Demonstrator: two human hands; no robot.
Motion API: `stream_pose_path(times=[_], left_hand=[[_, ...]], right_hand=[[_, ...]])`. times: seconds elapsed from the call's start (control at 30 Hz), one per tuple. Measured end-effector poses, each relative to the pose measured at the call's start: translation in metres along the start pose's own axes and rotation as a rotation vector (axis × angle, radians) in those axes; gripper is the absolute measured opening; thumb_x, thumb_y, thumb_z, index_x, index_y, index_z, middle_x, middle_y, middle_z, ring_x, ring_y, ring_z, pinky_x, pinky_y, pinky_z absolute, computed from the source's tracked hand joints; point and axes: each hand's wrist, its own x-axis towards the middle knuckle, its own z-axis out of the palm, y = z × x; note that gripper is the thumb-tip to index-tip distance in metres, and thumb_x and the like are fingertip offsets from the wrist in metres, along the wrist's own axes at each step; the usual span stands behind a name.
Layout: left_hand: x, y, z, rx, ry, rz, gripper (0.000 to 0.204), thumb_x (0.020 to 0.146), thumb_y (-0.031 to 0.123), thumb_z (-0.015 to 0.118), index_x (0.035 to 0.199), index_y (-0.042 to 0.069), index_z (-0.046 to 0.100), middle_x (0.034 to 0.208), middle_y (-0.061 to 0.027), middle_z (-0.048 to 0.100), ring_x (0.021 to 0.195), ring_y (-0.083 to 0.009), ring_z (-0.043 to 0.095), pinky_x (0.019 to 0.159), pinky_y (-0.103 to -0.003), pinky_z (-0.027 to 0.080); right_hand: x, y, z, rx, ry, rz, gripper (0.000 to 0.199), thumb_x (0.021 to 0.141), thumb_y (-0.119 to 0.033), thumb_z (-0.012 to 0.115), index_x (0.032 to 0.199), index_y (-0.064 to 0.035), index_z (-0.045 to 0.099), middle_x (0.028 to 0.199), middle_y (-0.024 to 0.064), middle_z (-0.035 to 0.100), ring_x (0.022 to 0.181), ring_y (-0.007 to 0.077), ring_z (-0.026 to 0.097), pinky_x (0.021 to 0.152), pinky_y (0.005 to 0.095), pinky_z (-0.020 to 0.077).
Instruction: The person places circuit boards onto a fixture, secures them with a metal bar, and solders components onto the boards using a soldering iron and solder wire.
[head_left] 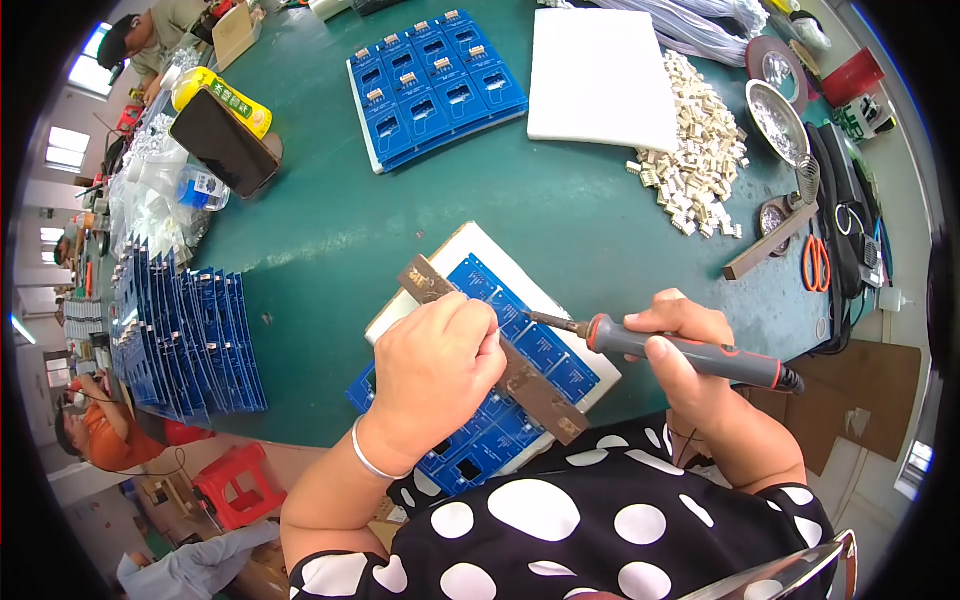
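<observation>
My right hand (697, 352) grips a grey and orange soldering iron (680, 352). Its tip points left, at or just above the blue circuit board panel (541, 345); contact cannot be made out. Across that panel lies a flat brown bar (540, 390), running diagonally from upper left to lower right. My left hand (440, 360) is closed in a fist over the bar's middle, and its curled fingers hide what else may be between them. Beneath the panel is a white foam pad (480, 245), sticking out at the far side.
A stack of blue panels with white connectors (440, 95) stands at the back, beside a white foam block (600, 75) and a heap of connectors (700, 150). More panels (185, 335) stand on edge at left, near a phone (225, 140). Orange-handled scissors (816, 264) lie right.
</observation>
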Motion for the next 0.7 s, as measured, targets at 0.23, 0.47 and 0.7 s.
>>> stream_pose_path(times=[0.23,0.47,0.7], left_hand=[[-0.0001,0.0033,0.0020,0.024,-0.021,0.017,0.014,0.068,0.004,0.065,0.072,0.008,0.053,0.068,-0.0062,0.054,0.062,-0.0261,0.058,0.054,-0.038,0.046],[0.0036,0.0021,0.0036,0.054,-0.007,0.048,0.014,0.069,0.004,0.065,0.072,0.007,0.052,0.068,-0.0075,0.053,0.062,-0.0268,0.058,0.054,-0.039,0.046],[0.0036,0.0015,0.0034,0.058,-0.022,0.055,0.015,0.068,0.004,0.064,0.073,0.007,0.051,0.068,-0.0078,0.053,0.061,-0.0267,0.058,0.054,-0.038,0.047]], right_hand=[[0.0002,-0.0008,0.0053,0.012,0.011,0.054,0.019,0.079,-0.012,0.065,0.094,-0.0007,0.069,0.075,0.0108,0.069,0.062,0.0208,0.055,0.062,0.0345,0.0445],[0.0019,-0.0009,0.0071,0.020,0.021,0.084,0.019,0.079,-0.013,0.065,0.094,-0.0011,0.069,0.075,0.0109,0.069,0.062,0.0209,0.055,0.063,0.0349,0.0443],[0.0021,0.0011,-0.0001,0.026,-0.020,0.065,0.020,0.080,-0.014,0.066,0.094,-0.0012,0.068,0.074,0.0109,0.068,0.058,0.0206,0.052,0.064,0.0342,0.0434]])
